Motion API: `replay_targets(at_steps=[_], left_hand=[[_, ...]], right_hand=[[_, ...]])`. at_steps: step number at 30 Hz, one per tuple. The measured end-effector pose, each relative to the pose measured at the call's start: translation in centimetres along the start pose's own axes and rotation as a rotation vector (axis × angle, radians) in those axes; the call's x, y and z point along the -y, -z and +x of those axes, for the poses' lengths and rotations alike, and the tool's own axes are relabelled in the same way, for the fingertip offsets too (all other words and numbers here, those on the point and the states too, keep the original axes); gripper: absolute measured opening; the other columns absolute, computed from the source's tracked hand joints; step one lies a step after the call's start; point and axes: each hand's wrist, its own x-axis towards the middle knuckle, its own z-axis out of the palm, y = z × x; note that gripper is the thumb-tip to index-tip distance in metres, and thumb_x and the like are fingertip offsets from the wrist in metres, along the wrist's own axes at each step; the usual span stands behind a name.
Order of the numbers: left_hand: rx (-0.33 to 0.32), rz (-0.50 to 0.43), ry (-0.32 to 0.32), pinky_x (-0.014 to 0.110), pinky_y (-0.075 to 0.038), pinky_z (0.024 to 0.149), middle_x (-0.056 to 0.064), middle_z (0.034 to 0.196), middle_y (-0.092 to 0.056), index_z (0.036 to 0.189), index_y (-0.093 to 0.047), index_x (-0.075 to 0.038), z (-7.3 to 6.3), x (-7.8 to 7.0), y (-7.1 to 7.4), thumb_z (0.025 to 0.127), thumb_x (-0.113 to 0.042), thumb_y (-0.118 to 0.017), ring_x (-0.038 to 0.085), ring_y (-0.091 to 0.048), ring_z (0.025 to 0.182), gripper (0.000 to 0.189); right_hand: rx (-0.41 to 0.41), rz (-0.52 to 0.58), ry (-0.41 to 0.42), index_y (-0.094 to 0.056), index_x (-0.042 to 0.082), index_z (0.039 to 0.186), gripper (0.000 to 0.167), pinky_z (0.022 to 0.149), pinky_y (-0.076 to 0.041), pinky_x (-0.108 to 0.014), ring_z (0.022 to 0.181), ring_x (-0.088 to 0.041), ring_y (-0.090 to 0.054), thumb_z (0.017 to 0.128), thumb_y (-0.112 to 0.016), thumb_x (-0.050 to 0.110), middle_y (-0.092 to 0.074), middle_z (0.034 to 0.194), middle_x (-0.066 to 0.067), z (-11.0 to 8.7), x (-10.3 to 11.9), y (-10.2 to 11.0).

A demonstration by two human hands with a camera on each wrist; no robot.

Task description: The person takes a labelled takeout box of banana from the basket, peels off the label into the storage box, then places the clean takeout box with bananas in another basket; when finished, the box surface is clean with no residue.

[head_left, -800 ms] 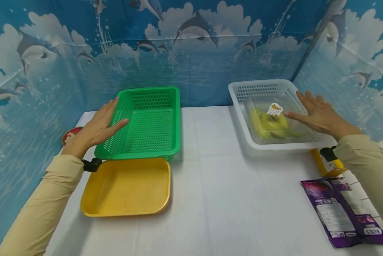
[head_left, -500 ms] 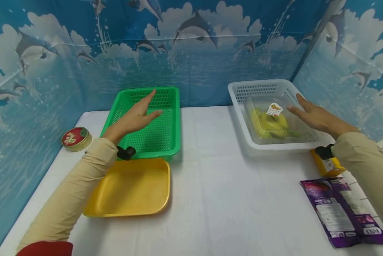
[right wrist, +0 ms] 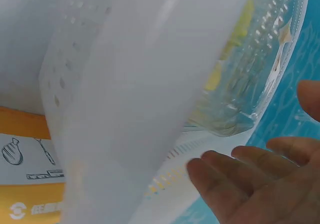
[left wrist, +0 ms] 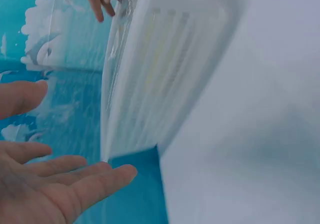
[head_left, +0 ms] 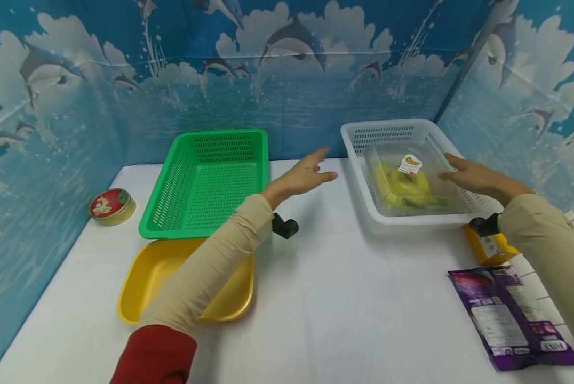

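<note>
My left hand (head_left: 302, 175) hovers above the white table between the two baskets, fingers extended and holding nothing. In the left wrist view its fingers point toward the side wall of the white basket (left wrist: 165, 59). My right hand (head_left: 479, 178) is over the right side of that white basket (head_left: 378, 210), its fingers straight and its grasp empty. Inside the basket lies a clear plastic box (head_left: 440, 186) of yellow bananas (head_left: 409, 184) with a banana sticker on its lid. The right wrist view shows the fingers apart from the clear box (right wrist: 240, 99).
A green basket (head_left: 229, 186) stands at the left, with a yellow tray (head_left: 143, 277) in front, partly under my left sleeve. A round red-lidded tin (head_left: 111, 207) sits far left. At right are a yellow box (head_left: 491, 248) and a purple packet (head_left: 503, 320).
My left hand has swept right, from the green basket's left side to beside the white basket. My right hand has barely shifted, and the bananas stay in place.
</note>
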Motion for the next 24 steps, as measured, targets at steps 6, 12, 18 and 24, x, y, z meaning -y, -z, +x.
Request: replay_targets(at_steps=[6, 12, 18, 24], left_hand=[[-0.01, -0.331, 0.138, 0.047, -0.046, 0.104, 0.013, 0.161, -0.021, 0.159, -0.011, -0.014, 3.2, -0.1, -5.0, 0.099, -0.014, -0.061, 0.03, -0.036, 0.141, 0.078], [-0.054, -0.534, 0.19, 0.047, -0.053, 0.093, 0.016, 0.16, -0.023, 0.159, -0.015, -0.015, 4.8, 0.2, -8.6, 0.094, -0.002, -0.065, 0.033, -0.044, 0.135, 0.083], [-0.115, -0.689, 0.154, 0.035, -0.059, 0.079, 0.018, 0.153, -0.033, 0.158, -0.015, -0.011, 5.2, 0.8, -10.1, 0.087, 0.012, -0.066, 0.034, -0.062, 0.113, 0.09], [-0.129, -0.748, 0.126, 0.034, -0.06, 0.078, 0.018, 0.152, -0.035, 0.158, -0.016, -0.012, 5.1, 1.2, -10.4, 0.086, 0.015, -0.065, 0.036, -0.063, 0.11, 0.091]], right_hand=[[0.125, 0.165, -0.009, 0.03, 0.006, 0.148, 0.085, 0.106, -0.014, -0.074, 0.136, -0.062, 0.003, 0.107, -0.041, 0.032, 0.022, 0.15, -0.039, 0.0, -0.9, -0.4], [0.198, 0.257, -0.028, 0.038, 0.008, 0.143, 0.087, 0.104, -0.02, -0.075, 0.133, -0.065, 0.002, 0.107, -0.039, 0.025, 0.024, 0.146, -0.044, -0.1, -1.4, -0.8], [0.22, 0.32, -0.089, 0.035, 0.004, 0.144, 0.086, 0.106, -0.023, -0.071, 0.133, -0.066, -0.003, 0.107, -0.038, 0.03, 0.024, 0.147, -0.042, -0.1, -1.9, -0.9], [0.225, 0.412, -0.116, 0.032, 0.005, 0.145, 0.083, 0.109, -0.019, -0.069, 0.135, -0.064, -0.002, 0.107, -0.038, 0.027, 0.023, 0.148, -0.041, 0.3, -2.7, -1.2]])
